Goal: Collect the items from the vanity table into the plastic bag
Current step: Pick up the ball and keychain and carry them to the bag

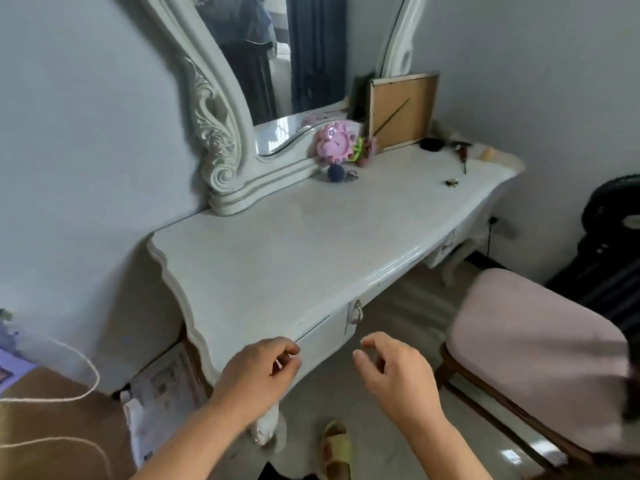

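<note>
The white vanity table (311, 244) runs from near left to far right. At its back stand a pink flower-shaped clock (334, 141), a green and pink trinket (363, 150), a dark blue pompom keyring (337, 173) and a picture frame (401, 110) turned backwards. Farther right lie a black round item (432, 144), a thin red-handled tool (463, 157) and a small metal piece (452, 182). My left hand (259, 372) hovers at the table's front edge, fingers curled with nothing visible in them. My right hand (394, 372) hangs beside it, fingers apart and empty. No plastic bag shows.
A carved mirror (277, 57) rises behind the table. A pink-cushioned stool (540, 344) stands at the right, with a black fan (613, 216) behind it. A cardboard box (52, 427) with string sits at the lower left. A sandalled foot (336, 448) is on the tiled floor.
</note>
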